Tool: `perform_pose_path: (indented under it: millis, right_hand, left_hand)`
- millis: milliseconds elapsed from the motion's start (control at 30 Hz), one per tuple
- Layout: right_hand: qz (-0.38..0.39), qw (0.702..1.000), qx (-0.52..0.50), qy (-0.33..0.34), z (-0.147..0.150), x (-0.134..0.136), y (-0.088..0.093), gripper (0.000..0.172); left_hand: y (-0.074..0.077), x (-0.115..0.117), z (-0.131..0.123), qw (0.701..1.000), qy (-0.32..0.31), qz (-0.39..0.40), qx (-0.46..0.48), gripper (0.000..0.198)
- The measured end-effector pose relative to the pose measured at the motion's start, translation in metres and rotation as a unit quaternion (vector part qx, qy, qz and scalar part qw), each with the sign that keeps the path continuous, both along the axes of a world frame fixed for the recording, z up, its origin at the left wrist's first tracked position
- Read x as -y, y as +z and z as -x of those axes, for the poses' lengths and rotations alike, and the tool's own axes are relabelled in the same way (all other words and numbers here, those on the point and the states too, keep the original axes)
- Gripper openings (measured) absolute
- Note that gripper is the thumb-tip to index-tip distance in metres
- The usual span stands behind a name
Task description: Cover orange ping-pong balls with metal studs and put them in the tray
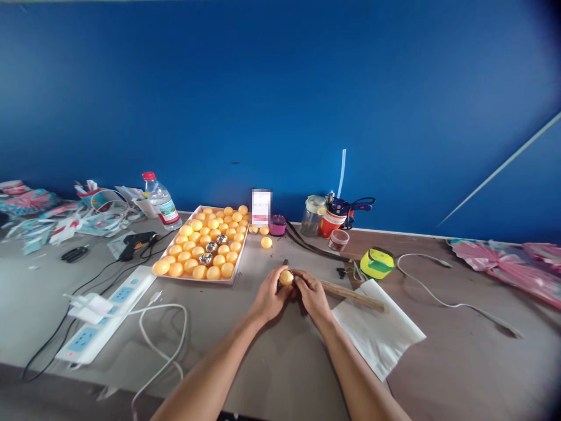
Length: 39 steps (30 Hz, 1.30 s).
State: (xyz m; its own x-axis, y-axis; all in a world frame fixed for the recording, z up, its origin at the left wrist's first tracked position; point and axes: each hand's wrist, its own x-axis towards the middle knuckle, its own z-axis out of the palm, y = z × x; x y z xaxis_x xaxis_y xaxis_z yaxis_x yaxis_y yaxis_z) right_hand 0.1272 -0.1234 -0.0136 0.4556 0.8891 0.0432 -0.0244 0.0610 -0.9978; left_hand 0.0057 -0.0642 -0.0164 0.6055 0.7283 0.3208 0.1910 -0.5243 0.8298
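Over the middle of the desk, my left hand point(270, 294) is closed around a ping-pong ball point(286, 277), orange with a shiny metallic patch. My right hand point(312, 292) pinches the ball's right side; its lower fingers are partly hidden. A wooden stick point(355, 296) lies just right of my hands, its near end hidden behind the right one. Ahead and to the left stands a shallow white tray point(236, 266) of orange ping-pong balls point(213, 273), among them three shiny silver balls point(211, 247). One loose orange ball point(266, 242) rests on the desk beyond my hands.
Left are a power strip point(107, 316) with white cables, a glue gun point(137, 244) and a water bottle point(163, 202). Along the blue wall stand a clear jar point(313, 215) and a red cup point(332, 222). A yellow-green object point(377, 263) and a white sheet point(379, 330) lie right.
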Motion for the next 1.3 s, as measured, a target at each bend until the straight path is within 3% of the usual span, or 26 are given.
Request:
perform_pose_path:
  millis: [500,833,1067,1300]
  right_hand:
    - [-0.007,1.0,0.0,0.024,-0.002,0.0,-0.003,0.026]
    - [0.007,1.0,-0.004,0.008,0.0,0.001,-0.001,0.029]
    - [0.006,1.0,0.004,0.003,-0.002,-0.001,-0.005,0.027]
    - [0.01,0.999,-0.033,0.022,0.001,0.003,0.004,0.029]
  left_hand:
    - [-0.001,-0.001,-0.001,1.0,-0.002,-0.006,-0.007,0.042]
    - [0.003,0.0,0.0,0.999,0.012,0.032,-0.006,0.04]
    - [0.006,0.0,0.002,1.0,-0.005,0.015,-0.013,0.04]
    - [0.009,0.001,0.003,0.999,-0.014,0.044,0.002,0.038]
